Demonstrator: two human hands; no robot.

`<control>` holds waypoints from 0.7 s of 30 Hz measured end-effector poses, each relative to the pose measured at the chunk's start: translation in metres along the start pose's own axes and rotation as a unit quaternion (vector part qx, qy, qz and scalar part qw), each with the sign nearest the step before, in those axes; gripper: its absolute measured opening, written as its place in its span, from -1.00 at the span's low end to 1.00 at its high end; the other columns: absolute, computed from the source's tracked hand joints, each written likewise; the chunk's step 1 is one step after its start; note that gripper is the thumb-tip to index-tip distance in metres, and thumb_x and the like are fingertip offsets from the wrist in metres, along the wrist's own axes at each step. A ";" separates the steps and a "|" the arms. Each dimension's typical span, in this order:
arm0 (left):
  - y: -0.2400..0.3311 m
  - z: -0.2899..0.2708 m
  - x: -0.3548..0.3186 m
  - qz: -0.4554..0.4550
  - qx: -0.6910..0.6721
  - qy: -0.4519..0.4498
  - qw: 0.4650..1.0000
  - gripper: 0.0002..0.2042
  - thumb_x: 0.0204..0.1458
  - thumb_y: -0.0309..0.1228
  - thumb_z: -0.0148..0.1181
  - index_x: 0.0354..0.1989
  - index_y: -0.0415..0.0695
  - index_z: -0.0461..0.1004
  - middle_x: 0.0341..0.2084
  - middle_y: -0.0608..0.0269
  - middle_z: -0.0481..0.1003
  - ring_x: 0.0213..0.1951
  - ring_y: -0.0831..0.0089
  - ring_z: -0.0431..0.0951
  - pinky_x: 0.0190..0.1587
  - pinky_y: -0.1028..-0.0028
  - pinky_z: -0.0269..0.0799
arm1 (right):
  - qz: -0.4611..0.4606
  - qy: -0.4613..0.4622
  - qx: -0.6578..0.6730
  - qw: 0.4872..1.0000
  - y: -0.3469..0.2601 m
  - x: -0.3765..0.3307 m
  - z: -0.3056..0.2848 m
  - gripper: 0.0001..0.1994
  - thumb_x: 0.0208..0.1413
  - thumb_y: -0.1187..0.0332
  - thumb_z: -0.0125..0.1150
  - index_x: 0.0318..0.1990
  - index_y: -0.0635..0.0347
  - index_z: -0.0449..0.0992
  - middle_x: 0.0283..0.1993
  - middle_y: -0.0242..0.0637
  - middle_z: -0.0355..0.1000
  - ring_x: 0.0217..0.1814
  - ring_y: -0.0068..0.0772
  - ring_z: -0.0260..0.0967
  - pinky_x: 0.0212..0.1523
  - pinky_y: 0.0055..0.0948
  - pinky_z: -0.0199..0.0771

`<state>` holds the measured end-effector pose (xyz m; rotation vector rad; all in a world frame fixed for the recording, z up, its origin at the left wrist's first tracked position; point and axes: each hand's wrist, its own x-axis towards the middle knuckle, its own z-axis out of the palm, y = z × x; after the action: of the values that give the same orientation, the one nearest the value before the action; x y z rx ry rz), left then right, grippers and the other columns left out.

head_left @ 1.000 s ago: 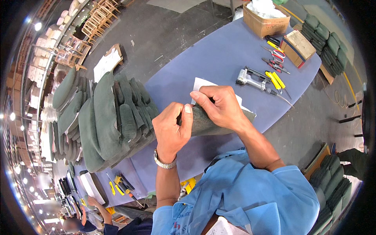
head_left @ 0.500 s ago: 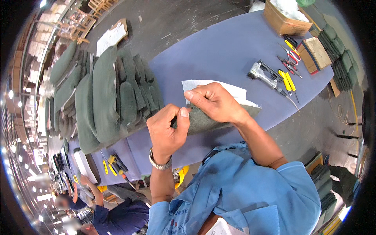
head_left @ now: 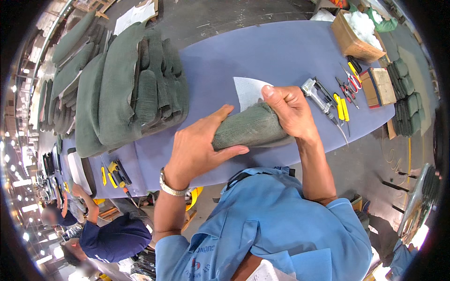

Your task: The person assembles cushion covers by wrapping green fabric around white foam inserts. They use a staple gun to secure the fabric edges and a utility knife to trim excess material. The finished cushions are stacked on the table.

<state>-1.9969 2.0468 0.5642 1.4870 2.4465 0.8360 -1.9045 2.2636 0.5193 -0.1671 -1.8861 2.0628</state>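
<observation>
Cloth pad, dark green and bent into a fat fold, up in front of the blue shirt and over the near side of the purple bench. Left grip wrapped wide around the left end of the pad, thumb along the near side and fingers along the far side. Right grip pinching the top edge at the right end, with the thumb up and the fingers curled in tight. White sheet poking up behind the pad; cannot tell if joined to it. Shiny watch just below the left grip. Close past the right grip, a silver staple gun with a thin hose. Beside that, yellow-handled tools, then red-handled pliers. Near the right end of the bench, a small brown box, and farther back a bigger box full of white fluff. To the left, a big stack of green pads. At lower left, more yellow tools, near the bare arm of a co-worker in a dark blue shirt.
</observation>
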 end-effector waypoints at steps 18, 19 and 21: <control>-0.004 0.073 0.012 0.105 -0.385 0.048 0.916 -0.29 -0.19 -0.21 0.63 0.17 -0.27 0.53 0.08 0.05 0.62 0.07 0.18 0.66 0.14 0.32 0.54 | -0.072 0.099 0.148 0.981 0.012 -0.036 -0.090 -0.49 0.47 0.16 -0.02 -0.63 0.02 0.22 -0.64 -0.46 0.06 -0.57 -0.50 -0.03 -0.49 -0.36 0.03; 0.000 0.083 0.015 0.119 -0.360 0.084 0.922 -0.29 -0.19 -0.20 0.63 0.17 -0.27 0.53 0.06 0.06 0.62 0.05 0.18 0.67 0.12 0.31 0.55 | -0.065 0.121 0.146 0.980 0.015 -0.037 -0.098 -0.50 0.47 0.16 -0.02 -0.63 0.00 0.20 -0.63 -0.48 0.02 -0.55 -0.49 -0.05 -0.47 -0.35 0.02; 0.007 0.101 0.022 0.144 -0.308 0.159 0.927 -0.29 -0.18 -0.19 0.63 0.16 -0.27 0.52 0.04 0.06 0.64 0.01 0.19 0.68 0.08 0.29 0.57 | -0.063 0.137 0.134 0.980 0.016 -0.037 -0.112 -0.51 0.45 0.14 -0.01 -0.61 -0.03 0.18 -0.62 -0.49 -0.02 -0.52 -0.47 -0.05 -0.44 -0.30 0.05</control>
<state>-1.9609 2.1066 0.4870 1.5470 1.8593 1.8224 -1.8381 2.3559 0.4860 -0.2437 -1.4094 2.0623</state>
